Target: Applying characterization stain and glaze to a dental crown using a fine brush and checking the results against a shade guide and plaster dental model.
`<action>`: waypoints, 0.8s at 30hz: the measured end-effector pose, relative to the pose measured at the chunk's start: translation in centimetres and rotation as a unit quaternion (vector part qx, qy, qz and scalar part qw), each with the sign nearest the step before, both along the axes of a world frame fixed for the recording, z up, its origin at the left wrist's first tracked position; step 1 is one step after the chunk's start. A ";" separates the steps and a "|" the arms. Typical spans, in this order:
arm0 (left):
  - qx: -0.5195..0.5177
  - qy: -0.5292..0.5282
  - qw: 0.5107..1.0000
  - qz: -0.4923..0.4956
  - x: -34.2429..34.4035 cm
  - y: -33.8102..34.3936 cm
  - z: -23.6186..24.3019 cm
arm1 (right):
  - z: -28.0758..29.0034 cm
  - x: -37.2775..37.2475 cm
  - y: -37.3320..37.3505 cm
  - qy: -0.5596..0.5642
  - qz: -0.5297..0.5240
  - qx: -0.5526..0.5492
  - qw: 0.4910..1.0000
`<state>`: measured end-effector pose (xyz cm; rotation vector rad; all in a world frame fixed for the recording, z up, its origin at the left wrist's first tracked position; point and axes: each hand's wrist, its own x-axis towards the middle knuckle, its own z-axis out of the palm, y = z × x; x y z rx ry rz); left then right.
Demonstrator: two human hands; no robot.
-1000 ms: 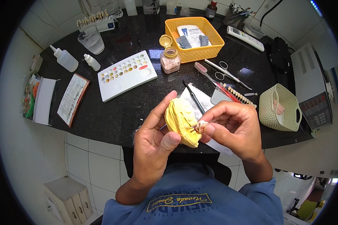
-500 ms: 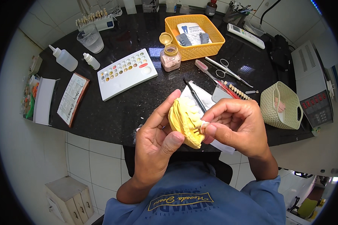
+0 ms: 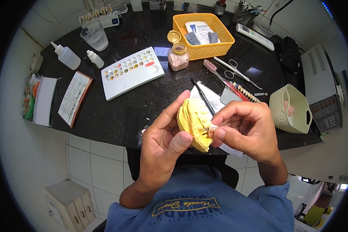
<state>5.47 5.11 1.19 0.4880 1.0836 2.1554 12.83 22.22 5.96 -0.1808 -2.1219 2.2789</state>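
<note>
My left hand [image 3: 157, 144] is wrapped round a yellow plaster dental cast [image 3: 190, 120], held up near the front edge of the black counter. Its row of teeth is turned toward my right hand [image 3: 250, 132]. Between thumb and forefinger, that hand pinches a small white dental crown [image 3: 212, 129] against the side of the cast. Thin dark gaps show in the yellow plaster just beside the crown. Whether the crown is seated or only touching, I cannot tell. Behind the cast, a black-handled brush [image 3: 203, 96] lies on a crumpled white tissue [image 3: 215, 95].
A white palette [image 3: 131, 79] with coloured wells lies left of centre. Beyond the cast stand an open powder jar [image 3: 178, 60] and an orange basket [image 3: 203, 53]. Scissors [image 3: 231, 69], a toothbrush [image 3: 216, 71] and a shade guide [image 3: 246, 92] lie to the right, near a cream basket [image 3: 288, 118].
The cast has tipped slightly in my left hand, so its teeth show less. My right hand has kept its pinch on the crown. The view has shifted a little.
</note>
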 end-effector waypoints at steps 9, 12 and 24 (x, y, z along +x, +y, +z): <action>0.008 -0.004 1.000 -0.013 -0.2 0.0 -0.1 | 0.2 -0.1 -0.2 0.002 -0.002 0.011 1.000; 0.007 -0.006 1.000 -0.022 -0.2 -0.2 -0.2 | 0.3 -0.1 -0.3 -0.003 -0.005 0.008 1.000; -0.043 0.019 0.999 0.011 0.0 0.1 0.2 | 0.4 -0.2 -0.5 0.001 -0.004 0.025 1.000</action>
